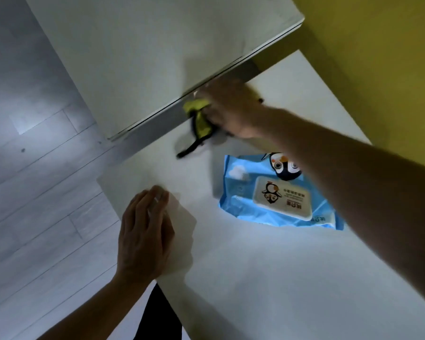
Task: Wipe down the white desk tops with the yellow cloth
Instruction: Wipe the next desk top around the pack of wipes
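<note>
- The near desk [268, 278] fills the lower right of the frame, a white top running from the bottom edge up to the right of centre.
- The far desk [138, 57] takes the upper middle, also white, its edge running on a slant from lower left to upper right; a shadowed gap lies between the two tops.
- The floor [30, 180] of pale planks covers the left side.
- A yellow wall [378, 57] fills the upper right corner.
- The wipes pack [277, 192], blue with a penguin print and a white lid, lies flat on the near desk right of centre, partly under the right forearm.
- The left hand [145, 231] lies flat, palm down and fingers spread open, on the near desk's left corner at lower centre; it holds nothing.
- The right hand [231, 109], blurred, is at upper centre by the far desk's edge, closed around the cloth.
- The cloth [200, 117], yellow with a dark trim, is bunched at the left side of that hand, against the gap between the desks, a dark strip trailing onto the near desk.
</note>
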A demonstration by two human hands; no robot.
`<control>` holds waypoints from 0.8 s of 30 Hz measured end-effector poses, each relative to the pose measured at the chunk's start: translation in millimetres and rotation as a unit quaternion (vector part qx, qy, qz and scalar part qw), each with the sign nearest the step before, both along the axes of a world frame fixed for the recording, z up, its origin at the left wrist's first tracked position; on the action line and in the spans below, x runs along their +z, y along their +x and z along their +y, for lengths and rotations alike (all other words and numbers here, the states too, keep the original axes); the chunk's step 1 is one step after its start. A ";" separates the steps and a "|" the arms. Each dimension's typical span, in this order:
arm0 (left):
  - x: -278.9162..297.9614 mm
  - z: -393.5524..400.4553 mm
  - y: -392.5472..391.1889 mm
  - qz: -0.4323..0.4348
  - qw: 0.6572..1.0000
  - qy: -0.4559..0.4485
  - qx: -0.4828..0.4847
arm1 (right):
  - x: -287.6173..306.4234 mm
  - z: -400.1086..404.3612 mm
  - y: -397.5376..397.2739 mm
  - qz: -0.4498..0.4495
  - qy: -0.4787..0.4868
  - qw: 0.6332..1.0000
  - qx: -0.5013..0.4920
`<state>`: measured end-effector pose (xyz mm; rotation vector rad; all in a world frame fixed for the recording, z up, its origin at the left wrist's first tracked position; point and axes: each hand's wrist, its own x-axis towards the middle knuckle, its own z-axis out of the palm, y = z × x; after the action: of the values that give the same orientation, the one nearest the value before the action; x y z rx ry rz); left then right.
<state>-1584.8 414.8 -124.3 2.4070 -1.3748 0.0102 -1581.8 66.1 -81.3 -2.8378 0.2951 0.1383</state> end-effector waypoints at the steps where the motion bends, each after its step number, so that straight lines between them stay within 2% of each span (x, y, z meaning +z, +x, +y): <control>1: 0.4 -1.1 -0.5 -0.001 1.000 0.002 0.000 | 0.4 -25.6 -10.1 -0.001 0.003 0.999 -0.037; 5: 5.1 -9.8 -1.7 0.004 1.000 0.019 -0.001 | -0.6 -90.7 -41.0 0.025 -0.017 0.993 -0.110; 9: 15.5 -45.2 10.8 0.009 1.000 0.007 -0.009 | -2.9 -73.7 -33.7 0.032 -0.034 0.990 -0.136; 12: 15.4 -92.1 26.4 -0.006 0.997 -0.006 -0.079 | 2.0 -30.5 -21.0 0.035 -0.025 0.996 -0.074; 16: 7.7 -130.6 44.2 -0.010 0.992 0.007 -0.129 | -1.3 -12.6 -19.5 -0.021 0.004 1.000 0.005; 21: 6.1 -134.1 44.2 0.004 0.990 0.012 -0.139 | -1.9 -100.2 -46.5 -0.012 -0.046 0.988 -0.148; 24: 8.5 -138.2 39.9 0.007 0.991 0.015 -0.134 | -2.8 -136.1 -62.8 -0.002 -0.005 0.975 -0.220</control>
<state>-1545.0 276.6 -115.8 2.2204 -1.6921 -0.0966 -1644.6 -70.0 -84.0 -2.7021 0.9120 0.0375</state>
